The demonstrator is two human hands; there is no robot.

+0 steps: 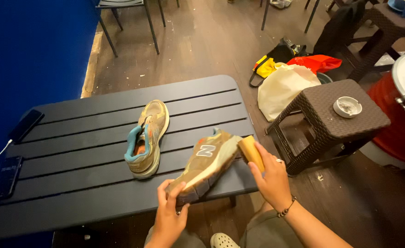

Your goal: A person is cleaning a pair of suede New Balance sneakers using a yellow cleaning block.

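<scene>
My left hand grips the toe end of a tan sneaker, held tilted over the near right edge of a dark slatted table. My right hand holds a small wooden-backed brush against the sneaker's heel. The matching sneaker, with a teal lining, lies on its side in the middle of the table, apart from both hands.
Two dark phones lie at the table's left edge, one on a white cable. A brown wicker stool with an ashtray stands at right, bags behind it, a red drum beyond.
</scene>
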